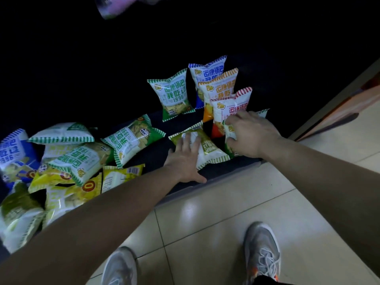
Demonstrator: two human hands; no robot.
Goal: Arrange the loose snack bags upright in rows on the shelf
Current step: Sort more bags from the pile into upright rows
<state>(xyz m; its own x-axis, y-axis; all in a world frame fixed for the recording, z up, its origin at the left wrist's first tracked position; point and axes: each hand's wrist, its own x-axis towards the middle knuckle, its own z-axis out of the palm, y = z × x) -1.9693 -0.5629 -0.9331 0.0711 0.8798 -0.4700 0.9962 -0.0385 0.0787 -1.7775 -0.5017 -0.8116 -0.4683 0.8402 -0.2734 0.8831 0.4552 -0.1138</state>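
Observation:
On the dark bottom shelf (156,153) a row of snack bags stands upright at the right: a blue bag (209,73), an orange bag (221,87) and a red bag (234,105) one before the other. A green bag (173,95) stands alone to their left. My right hand (249,134) grips a green-trimmed bag (229,130) at the front of that row, mostly hidden by the fingers. My left hand (186,159) rests flat with spread fingers on a yellow-green bag (205,149) lying on the shelf.
A pile of loose bags (67,159) lies flat at the left, green, yellow and blue. Another green bag (131,138) lies between pile and hands. The shelf's front edge (226,173) meets a tiled floor (205,212) with my shoes. An upright shelf panel (329,108) bounds the right.

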